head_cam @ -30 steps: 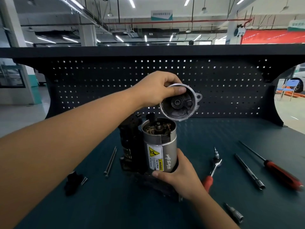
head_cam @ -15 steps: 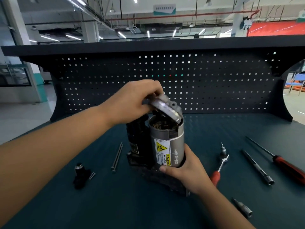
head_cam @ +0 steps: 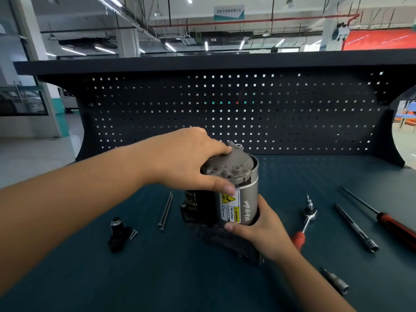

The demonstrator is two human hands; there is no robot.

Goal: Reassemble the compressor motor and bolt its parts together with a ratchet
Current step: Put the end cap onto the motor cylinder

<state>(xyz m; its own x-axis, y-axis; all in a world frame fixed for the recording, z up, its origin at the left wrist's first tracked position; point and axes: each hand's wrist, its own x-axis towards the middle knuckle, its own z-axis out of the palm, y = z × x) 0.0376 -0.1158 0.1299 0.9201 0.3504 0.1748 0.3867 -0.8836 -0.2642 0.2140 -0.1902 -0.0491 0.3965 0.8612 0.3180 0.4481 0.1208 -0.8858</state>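
Frame centre, sticker (head_cam: 230,208) on motor cylinder (head_cam: 248,188): hazard triangle, "WARNING", "Hot surface"; handwriting (head_cam: 247,213) beside it and ceiling sign (head_cam: 229,11) top centre unreadable

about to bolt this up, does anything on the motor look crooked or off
Yes. The end cap sits tilted on the motor can: a dark gap shows under its front edge and the can's rim is bare on the right. The left hand grips it.

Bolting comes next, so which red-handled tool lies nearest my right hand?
The ratchet, its red grip right beside your right hand; the red-handled screwdriver lies far off at the right edge.
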